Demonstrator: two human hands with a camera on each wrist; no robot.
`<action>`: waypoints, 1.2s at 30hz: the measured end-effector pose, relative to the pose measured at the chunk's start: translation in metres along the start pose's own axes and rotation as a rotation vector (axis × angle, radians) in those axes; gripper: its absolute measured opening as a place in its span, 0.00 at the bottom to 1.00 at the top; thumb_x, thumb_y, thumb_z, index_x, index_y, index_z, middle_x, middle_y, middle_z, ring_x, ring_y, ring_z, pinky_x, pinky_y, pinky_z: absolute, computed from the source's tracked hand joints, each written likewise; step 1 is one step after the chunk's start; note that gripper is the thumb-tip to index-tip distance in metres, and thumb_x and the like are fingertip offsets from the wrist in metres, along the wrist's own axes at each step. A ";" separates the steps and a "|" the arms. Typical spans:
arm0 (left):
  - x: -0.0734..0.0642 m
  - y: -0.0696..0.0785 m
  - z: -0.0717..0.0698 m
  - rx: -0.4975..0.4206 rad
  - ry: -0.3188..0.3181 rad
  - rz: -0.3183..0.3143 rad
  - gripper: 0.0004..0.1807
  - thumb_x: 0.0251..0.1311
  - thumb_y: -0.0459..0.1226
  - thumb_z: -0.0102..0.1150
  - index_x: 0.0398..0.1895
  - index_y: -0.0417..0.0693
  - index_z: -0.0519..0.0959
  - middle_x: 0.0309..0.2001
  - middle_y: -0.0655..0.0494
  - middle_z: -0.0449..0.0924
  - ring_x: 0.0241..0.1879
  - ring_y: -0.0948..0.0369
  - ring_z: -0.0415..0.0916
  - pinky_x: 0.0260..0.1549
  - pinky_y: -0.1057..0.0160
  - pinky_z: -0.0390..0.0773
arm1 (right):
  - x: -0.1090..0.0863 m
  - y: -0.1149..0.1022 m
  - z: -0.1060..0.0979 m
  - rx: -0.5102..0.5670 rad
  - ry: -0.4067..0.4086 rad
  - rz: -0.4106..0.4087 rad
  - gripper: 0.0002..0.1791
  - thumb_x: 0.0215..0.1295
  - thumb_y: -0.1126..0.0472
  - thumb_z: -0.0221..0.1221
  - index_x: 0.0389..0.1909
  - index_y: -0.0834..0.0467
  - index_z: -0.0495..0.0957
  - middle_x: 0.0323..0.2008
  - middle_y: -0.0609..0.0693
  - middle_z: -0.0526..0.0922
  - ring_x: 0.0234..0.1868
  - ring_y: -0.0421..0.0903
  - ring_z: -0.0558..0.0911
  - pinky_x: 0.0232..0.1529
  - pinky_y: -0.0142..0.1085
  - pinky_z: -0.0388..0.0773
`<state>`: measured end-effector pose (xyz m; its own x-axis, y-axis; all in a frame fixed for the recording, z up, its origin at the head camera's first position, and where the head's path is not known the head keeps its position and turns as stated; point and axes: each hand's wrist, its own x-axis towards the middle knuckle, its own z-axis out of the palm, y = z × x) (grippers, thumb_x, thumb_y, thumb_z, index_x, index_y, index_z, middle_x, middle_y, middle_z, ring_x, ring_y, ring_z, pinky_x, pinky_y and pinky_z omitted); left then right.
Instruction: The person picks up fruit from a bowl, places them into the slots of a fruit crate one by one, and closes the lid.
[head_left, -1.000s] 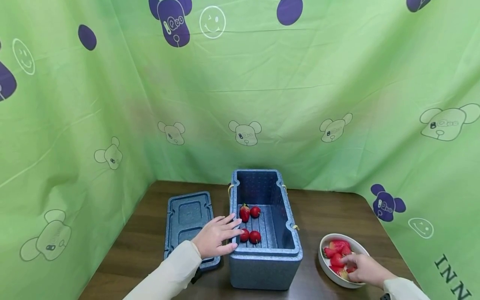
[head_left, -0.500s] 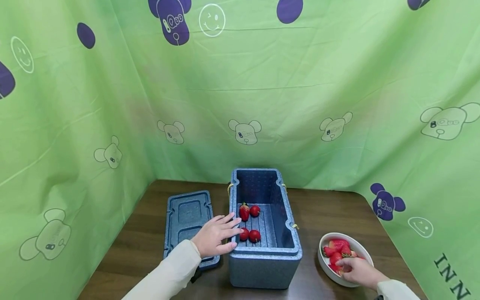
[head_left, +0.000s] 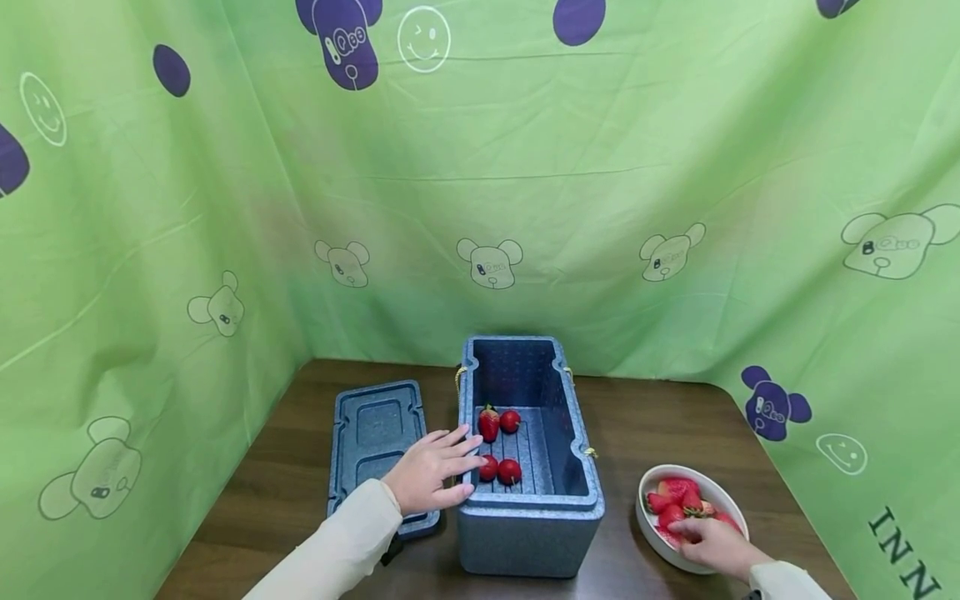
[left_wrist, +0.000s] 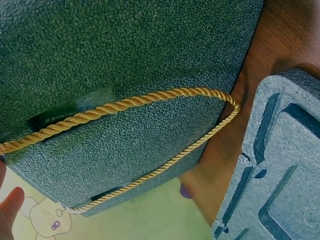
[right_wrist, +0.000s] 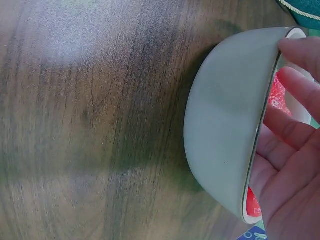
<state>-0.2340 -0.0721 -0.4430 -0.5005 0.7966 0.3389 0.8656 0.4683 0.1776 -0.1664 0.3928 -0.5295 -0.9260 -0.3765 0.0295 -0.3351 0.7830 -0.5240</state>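
Observation:
In the head view my left hand (head_left: 431,477) rests with spread fingers on the near left rim of a blue foam box (head_left: 531,533). Two strawberry-like red fruits lie farther in: a strawberry (head_left: 488,425) with a green cap and a round red fruit (head_left: 510,422). Nearer are two more round red fruits (head_left: 510,472), one partly behind my fingertips. My right hand (head_left: 716,543) reaches over the near rim of a white bowl (head_left: 652,542), its fingers among several strawberries (head_left: 677,489). In the right wrist view thumb and forefinger stand apart; the other fingertips are partly hidden.
A blue foam lid (head_left: 378,425) lies left of the box on the brown wooden table (head_left: 630,417). Yellow rope (left_wrist: 150,97) runs along the box's side. Green printed cloth (head_left: 405,183) encloses the table behind and at both sides.
My right hand has shifted slightly left within the bowl, and strawberries there have been stirred. The bowl has moved a little to the right. My left hand stays on the box rim.

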 end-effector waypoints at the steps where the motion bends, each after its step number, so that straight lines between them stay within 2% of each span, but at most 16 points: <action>1: 0.000 0.000 0.000 0.004 0.000 0.003 0.23 0.65 0.47 0.50 0.59 0.50 0.78 0.64 0.52 0.71 0.67 0.53 0.62 0.60 0.48 0.67 | 0.001 0.000 0.000 -0.003 -0.008 0.019 0.14 0.54 0.64 0.61 0.37 0.72 0.80 0.30 0.54 0.84 0.31 0.30 0.74 0.33 0.32 0.75; 5: 0.000 0.000 -0.001 0.009 -0.012 0.000 0.23 0.65 0.47 0.50 0.60 0.50 0.78 0.63 0.52 0.71 0.67 0.53 0.62 0.60 0.48 0.67 | 0.005 -0.004 0.000 -0.006 -0.042 0.099 0.16 0.58 0.61 0.58 0.39 0.71 0.81 0.33 0.58 0.85 0.32 0.36 0.78 0.35 0.35 0.76; 10: 0.001 0.001 -0.001 -0.007 -0.027 -0.011 0.23 0.64 0.46 0.51 0.60 0.50 0.77 0.63 0.51 0.71 0.67 0.51 0.63 0.60 0.48 0.66 | 0.007 -0.008 0.003 0.007 -0.060 0.145 0.16 0.61 0.60 0.57 0.41 0.70 0.80 0.35 0.59 0.84 0.35 0.47 0.81 0.37 0.39 0.76; 20: 0.001 0.000 -0.001 0.008 -0.014 0.000 0.24 0.67 0.50 0.46 0.60 0.50 0.78 0.63 0.51 0.71 0.67 0.52 0.63 0.60 0.48 0.67 | 0.006 0.001 0.005 0.145 -0.043 0.126 0.21 0.51 0.63 0.64 0.43 0.73 0.76 0.28 0.48 0.77 0.28 0.33 0.69 0.30 0.32 0.68; 26: 0.001 0.000 -0.002 0.009 -0.001 0.013 0.25 0.69 0.51 0.44 0.59 0.49 0.78 0.63 0.51 0.71 0.66 0.52 0.63 0.59 0.48 0.67 | 0.007 0.003 0.003 0.120 -0.014 0.083 0.22 0.46 0.65 0.66 0.42 0.73 0.76 0.30 0.50 0.79 0.30 0.32 0.70 0.31 0.32 0.70; 31: 0.001 0.000 -0.002 0.018 0.011 0.023 0.23 0.67 0.49 0.47 0.59 0.50 0.78 0.63 0.51 0.71 0.66 0.52 0.64 0.59 0.49 0.67 | 0.006 -0.001 0.000 0.105 0.029 0.039 0.22 0.43 0.66 0.67 0.40 0.74 0.76 0.29 0.50 0.81 0.29 0.31 0.70 0.31 0.32 0.70; 36: 0.001 0.000 -0.001 0.013 0.012 0.023 0.22 0.65 0.47 0.50 0.58 0.49 0.79 0.62 0.50 0.72 0.66 0.52 0.64 0.59 0.49 0.67 | 0.005 -0.005 -0.002 0.083 0.046 0.061 0.22 0.43 0.65 0.68 0.39 0.73 0.77 0.28 0.49 0.81 0.29 0.32 0.70 0.30 0.33 0.70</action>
<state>-0.2344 -0.0719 -0.4415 -0.4800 0.8026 0.3541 0.8766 0.4548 0.1573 -0.1702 0.3884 -0.5250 -0.9517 -0.3051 0.0337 -0.2644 0.7591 -0.5948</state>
